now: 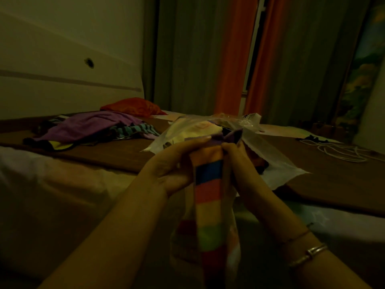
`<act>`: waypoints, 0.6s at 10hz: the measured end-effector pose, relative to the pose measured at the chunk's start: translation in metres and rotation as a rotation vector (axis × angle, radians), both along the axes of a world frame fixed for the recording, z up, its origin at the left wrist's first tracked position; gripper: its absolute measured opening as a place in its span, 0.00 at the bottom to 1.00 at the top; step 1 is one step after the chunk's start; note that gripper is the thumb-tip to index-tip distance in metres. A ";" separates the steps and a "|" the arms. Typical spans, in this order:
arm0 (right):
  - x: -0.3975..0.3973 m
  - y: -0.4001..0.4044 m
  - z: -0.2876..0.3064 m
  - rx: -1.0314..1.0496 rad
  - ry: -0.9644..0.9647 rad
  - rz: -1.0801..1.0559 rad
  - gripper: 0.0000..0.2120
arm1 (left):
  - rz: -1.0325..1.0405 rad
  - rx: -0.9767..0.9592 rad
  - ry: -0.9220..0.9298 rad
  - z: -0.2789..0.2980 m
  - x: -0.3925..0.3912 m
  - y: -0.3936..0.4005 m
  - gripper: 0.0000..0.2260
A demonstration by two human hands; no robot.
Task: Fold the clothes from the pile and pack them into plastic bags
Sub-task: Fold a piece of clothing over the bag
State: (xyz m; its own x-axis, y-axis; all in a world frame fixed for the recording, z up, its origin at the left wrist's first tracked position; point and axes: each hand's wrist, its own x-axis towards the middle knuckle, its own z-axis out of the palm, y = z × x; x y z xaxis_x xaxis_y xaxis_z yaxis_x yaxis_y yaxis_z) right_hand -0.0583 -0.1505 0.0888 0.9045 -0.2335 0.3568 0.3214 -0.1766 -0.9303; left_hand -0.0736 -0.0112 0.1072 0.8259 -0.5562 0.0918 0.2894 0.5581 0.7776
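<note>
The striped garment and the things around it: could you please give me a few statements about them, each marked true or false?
1. Both hands, left hand and right hand, hold the striped garment. True.
2. The plastic bag lies beyond the hands on the bed. True.
3. The purple cloth is inside the bag. False: it lies on the pile to the left.
4. The curtains are blue. False: they are orange.
5. A white cord lies at the right. True.
</note>
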 end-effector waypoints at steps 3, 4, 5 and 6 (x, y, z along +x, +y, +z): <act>-0.017 -0.002 -0.008 0.104 -0.117 0.290 0.18 | 0.327 0.275 -0.239 -0.008 0.014 -0.009 0.10; -0.023 -0.001 -0.012 0.083 -0.147 0.396 0.14 | 0.381 0.316 -0.298 -0.005 0.014 0.000 0.08; -0.029 0.005 -0.016 -0.060 -0.230 0.407 0.18 | 0.414 0.393 -0.288 -0.005 0.013 0.004 0.07; -0.033 0.007 -0.016 -0.083 -0.268 0.447 0.11 | 0.388 0.427 -0.263 -0.005 0.009 0.007 0.04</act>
State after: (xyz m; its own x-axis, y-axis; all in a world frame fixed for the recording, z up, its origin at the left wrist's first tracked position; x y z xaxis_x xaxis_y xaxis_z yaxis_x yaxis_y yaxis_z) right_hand -0.0914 -0.1439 0.0729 0.7839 0.1935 0.5900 0.6069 -0.0376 -0.7939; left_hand -0.0650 -0.0043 0.1022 0.9549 -0.2532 0.1554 -0.1028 0.2091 0.9725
